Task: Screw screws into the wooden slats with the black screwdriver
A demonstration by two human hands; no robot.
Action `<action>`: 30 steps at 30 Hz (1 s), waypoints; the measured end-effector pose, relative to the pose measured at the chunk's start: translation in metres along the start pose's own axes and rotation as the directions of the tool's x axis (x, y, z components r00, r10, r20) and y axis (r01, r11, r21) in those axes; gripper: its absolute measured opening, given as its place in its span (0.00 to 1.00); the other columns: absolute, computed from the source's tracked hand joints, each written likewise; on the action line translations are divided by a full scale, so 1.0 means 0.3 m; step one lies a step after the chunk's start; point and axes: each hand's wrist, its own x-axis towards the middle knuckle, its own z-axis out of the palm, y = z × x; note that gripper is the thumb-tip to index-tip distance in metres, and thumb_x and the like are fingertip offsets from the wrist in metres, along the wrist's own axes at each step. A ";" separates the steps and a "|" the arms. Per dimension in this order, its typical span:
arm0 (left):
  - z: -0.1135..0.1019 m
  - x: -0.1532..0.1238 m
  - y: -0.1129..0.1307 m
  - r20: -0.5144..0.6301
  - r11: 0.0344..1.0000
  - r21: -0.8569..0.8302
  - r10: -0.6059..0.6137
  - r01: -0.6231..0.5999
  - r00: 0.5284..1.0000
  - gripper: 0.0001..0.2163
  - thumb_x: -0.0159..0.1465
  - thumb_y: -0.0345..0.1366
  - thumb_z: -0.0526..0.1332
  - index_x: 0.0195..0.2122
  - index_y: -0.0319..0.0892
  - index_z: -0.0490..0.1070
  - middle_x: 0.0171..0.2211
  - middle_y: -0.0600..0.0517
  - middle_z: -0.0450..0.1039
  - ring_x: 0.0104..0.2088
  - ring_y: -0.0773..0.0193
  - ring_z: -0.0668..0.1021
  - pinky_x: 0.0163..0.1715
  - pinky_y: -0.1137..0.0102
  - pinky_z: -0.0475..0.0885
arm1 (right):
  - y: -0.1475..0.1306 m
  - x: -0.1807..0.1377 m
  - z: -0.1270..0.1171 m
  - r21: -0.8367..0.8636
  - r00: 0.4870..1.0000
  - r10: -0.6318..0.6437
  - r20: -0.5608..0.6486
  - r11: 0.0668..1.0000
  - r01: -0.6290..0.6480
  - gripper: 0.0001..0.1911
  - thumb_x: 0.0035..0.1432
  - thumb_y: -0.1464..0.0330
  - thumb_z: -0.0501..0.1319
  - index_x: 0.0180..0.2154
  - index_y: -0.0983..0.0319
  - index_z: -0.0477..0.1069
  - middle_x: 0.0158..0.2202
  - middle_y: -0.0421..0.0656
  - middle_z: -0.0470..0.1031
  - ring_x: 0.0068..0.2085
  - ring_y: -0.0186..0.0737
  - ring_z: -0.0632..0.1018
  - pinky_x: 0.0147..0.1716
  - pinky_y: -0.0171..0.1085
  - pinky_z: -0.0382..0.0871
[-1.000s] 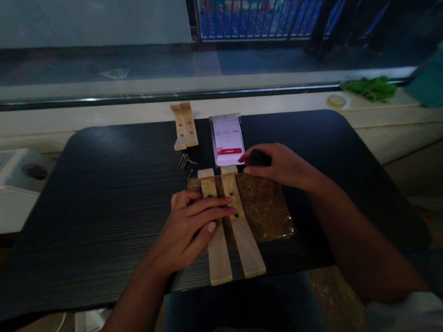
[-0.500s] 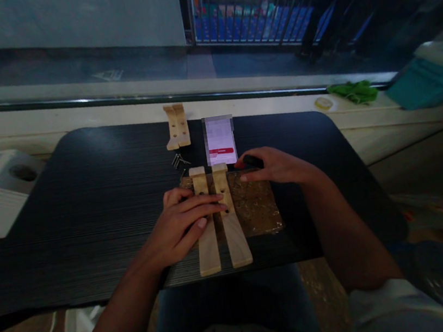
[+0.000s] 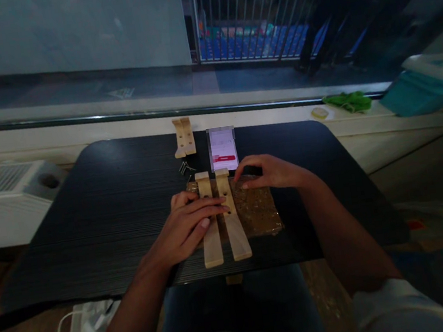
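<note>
Pressing down with fingers spread flat, the left hand (image 3: 190, 222) lies across two slats (image 3: 211, 233), its fingertips reaching the hole in the right-hand one; it grips nothing. The right hand (image 3: 271, 173) sits well apart from it, fingers bent and close together, tips touching the far edge of the board (image 3: 258, 210) just right of the slats. Whether anything is pinched between those fingers cannot be told in the dim light.

Both slats lie side by side, running away from the person, with a thin gap between them. Their far ends rest on the brown board and their near ends reach close to the table (image 3: 88, 217) edge. The board lies flat near the middle of the dark table.

Just beyond the board lies a lit phone (image 3: 223, 149), and left of it a small heap of screws (image 3: 185, 166). Farther back, two short blocks (image 3: 183, 136) lie together at the table's far edge.

Behind the table runs a pale ledge (image 3: 137, 125) with a tape roll (image 3: 320, 113), a green cloth (image 3: 346, 100) and a teal box (image 3: 428, 84). A white heater (image 3: 2, 191) stands to the left.
</note>
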 end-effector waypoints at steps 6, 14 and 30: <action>-0.001 0.002 0.001 0.007 1.000 -0.007 0.010 -0.010 1.000 0.17 0.72 0.38 0.46 0.53 0.50 0.72 0.57 0.53 0.71 0.50 0.55 0.67 0.48 0.58 0.57 | 0.003 0.002 0.005 0.014 0.998 -0.060 0.016 0.998 0.060 0.09 0.55 0.67 0.65 0.40 0.61 0.76 0.43 0.43 0.78 0.46 0.39 0.77 0.50 0.40 0.67; 0.000 -0.001 -0.003 0.009 1.000 -0.005 0.001 -0.001 1.000 0.18 0.72 0.40 0.45 0.54 0.50 0.72 0.57 0.53 0.72 0.49 0.54 0.67 0.48 0.58 0.57 | 0.009 0.014 0.022 0.002 0.994 -0.104 0.034 0.995 0.104 0.07 0.56 0.69 0.63 0.39 0.60 0.76 0.44 0.43 0.78 0.50 0.39 0.76 0.54 0.42 0.64; 0.002 0.001 -0.005 0.004 1.000 -0.017 0.015 -0.015 1.000 0.18 0.72 0.39 0.45 0.53 0.49 0.72 0.57 0.54 0.71 0.49 0.54 0.67 0.47 0.58 0.57 | 0.021 0.025 0.043 -0.054 0.987 -0.158 0.031 0.986 0.159 0.06 0.55 0.73 0.64 0.38 0.62 0.76 0.43 0.44 0.77 0.48 0.40 0.76 0.51 0.42 0.65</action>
